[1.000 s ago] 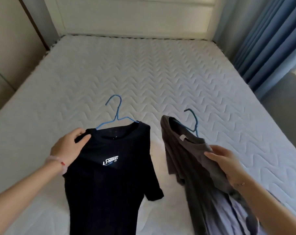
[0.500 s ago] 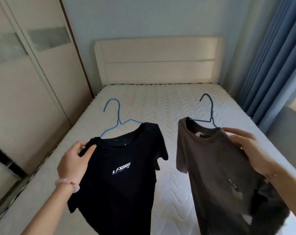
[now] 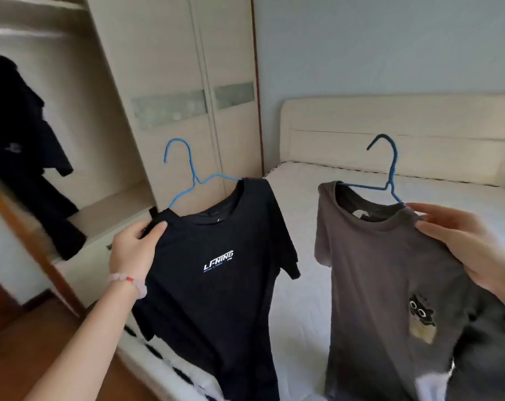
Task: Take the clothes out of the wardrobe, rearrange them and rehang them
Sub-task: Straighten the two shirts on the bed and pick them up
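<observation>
My left hand (image 3: pixel 135 250) pinches the black T-shirt (image 3: pixel 216 285) at its shoulder, my right hand (image 3: pixel 462 250) grips the grey T-shirt (image 3: pixel 375 270) likewise, both on blue hangers (image 3: pixel 192 166), held up beside the bed (image 3: pixel 303 212). Rehanging now, I'd say: next the hooks must catch a rail in the open wardrobe (image 3: pixel 115 111) to my left.

White quilted mattress (image 3: pixel 300 198) against a cream headboard (image 3: pixel 419 120), wooden floor (image 3: pixel 14 351) alongside.

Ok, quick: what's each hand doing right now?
Left hand: grips the black shirt by its shoulder.
Right hand: pinches the grey shirt by its shoulder.
</observation>
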Demonstrator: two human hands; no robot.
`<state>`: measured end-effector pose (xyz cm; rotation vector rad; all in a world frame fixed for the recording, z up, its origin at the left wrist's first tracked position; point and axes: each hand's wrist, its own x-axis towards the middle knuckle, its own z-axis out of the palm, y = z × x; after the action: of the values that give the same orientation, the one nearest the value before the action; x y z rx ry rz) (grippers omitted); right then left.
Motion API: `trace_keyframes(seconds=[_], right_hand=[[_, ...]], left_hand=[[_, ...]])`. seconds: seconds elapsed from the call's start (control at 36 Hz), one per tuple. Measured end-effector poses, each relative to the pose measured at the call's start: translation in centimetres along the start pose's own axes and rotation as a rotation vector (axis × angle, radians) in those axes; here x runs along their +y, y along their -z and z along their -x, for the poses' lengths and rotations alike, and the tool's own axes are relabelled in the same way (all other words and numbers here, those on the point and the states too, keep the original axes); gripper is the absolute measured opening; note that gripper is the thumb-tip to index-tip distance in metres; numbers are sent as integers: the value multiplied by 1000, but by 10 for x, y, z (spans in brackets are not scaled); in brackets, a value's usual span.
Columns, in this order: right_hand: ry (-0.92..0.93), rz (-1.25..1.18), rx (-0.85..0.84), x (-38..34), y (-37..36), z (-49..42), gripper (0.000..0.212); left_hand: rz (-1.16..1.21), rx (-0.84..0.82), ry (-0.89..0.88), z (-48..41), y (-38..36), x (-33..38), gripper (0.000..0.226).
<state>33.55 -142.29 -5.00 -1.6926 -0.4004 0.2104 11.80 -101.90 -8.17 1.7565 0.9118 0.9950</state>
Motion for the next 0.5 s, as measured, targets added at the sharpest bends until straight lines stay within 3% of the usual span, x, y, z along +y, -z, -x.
trace_keyframes(seconds=[0.14,0.19,0.33,0.5], right_hand=[[27,70,-155,3,-56,-6,26],[38,96,-216,-2,-86,-7,34],[102,119,-385,-20,-172,-8,30],[138,-4,-572,-46,-302,-2,31]], left_hand=[[75,126,101,31,74,-12,13],[60,216,129,38,110,-19,12],[18,374,145,58,199,-26,17],[48,549,222,64,301,-53,17]])
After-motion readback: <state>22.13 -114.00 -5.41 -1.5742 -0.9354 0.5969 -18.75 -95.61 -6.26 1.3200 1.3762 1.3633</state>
